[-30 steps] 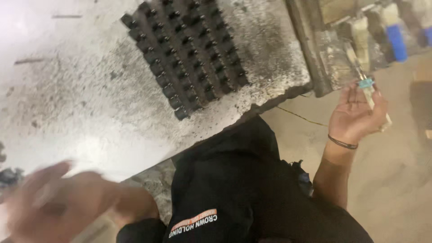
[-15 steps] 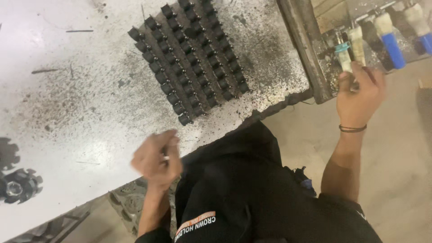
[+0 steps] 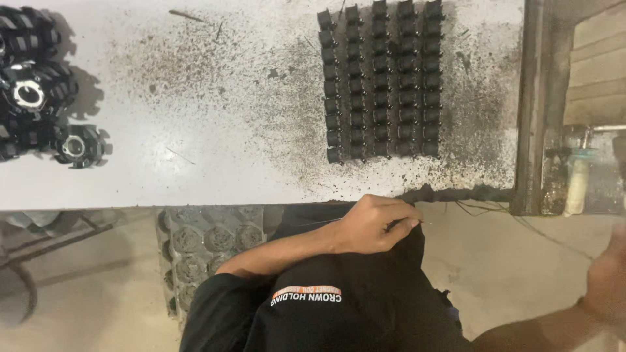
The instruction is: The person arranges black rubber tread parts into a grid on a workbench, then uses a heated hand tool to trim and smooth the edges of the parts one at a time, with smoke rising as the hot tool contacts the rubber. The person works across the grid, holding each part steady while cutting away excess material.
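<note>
Nearest the camera is the person's black shirt [image 3: 339,306], with a small orange and white printed label on the chest. The left hand [image 3: 375,225] rests just above it, below the table edge, fingers curled with the fingertips pinched on a thin wire [image 3: 326,221] that runs leftward from the hand. The right hand [image 3: 610,264] sits at the right edge of the view, blurred and partly cut off, so its grip cannot be told. Below the table on the left stands a grey moulded tray [image 3: 202,241] with round pockets. Beyond the left hand lies the white table [image 3: 195,163], speckled with dark grime. On it, just past the hand, stands a block of small black parts [image 3: 381,81] set in five neat rows. At the far left of the table lies a cluster of black toothed round parts [image 3: 39,91]. A rusty metal post [image 3: 531,104] borders the table on the right, with a pale tube [image 3: 577,186] beside it.
</note>
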Demonstrator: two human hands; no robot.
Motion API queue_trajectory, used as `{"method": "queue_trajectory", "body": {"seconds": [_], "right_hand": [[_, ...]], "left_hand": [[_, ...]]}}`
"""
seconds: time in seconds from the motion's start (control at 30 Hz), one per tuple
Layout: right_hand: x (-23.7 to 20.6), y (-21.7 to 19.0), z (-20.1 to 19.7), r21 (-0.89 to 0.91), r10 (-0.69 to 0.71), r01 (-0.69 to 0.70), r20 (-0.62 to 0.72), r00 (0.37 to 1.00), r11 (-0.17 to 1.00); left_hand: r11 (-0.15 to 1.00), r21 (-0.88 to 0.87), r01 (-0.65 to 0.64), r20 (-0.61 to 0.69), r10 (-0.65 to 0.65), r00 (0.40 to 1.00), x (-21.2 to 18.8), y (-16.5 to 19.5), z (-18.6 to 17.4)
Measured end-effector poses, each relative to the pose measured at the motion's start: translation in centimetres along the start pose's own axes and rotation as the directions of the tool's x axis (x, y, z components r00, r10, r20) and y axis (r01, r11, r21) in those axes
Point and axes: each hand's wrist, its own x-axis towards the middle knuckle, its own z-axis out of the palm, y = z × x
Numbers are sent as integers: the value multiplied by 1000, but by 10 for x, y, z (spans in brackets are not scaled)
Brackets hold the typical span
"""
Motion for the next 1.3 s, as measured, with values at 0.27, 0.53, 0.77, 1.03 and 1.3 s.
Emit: {"method": "queue_trajectory", "body": {"seconds": [0.27,0.53,0.77,1.03,1.3], "right_hand": [[-11,-185,77,373,-251,255,-59,966,892],[-20,-282,97,561,-718,598,-10,696,572],[-3,-272,147,978,-285,-122,168,944,170],[3,-270,144,888,-138,-458,458,878,29],[5,-283,138,834,-260,-31,206,943,550]], "left_hand": [[932,-345,112,109,-79,991,30,-15,35],[830,-542,130,-188,-271,944,31,-17,-21],[874,-380,303,13,-323,946,18,25,-42],[682,718,140,-331,157,931,3,-2,-121],[682,687,251,-344,1,939,-4,-35,-106]]}}
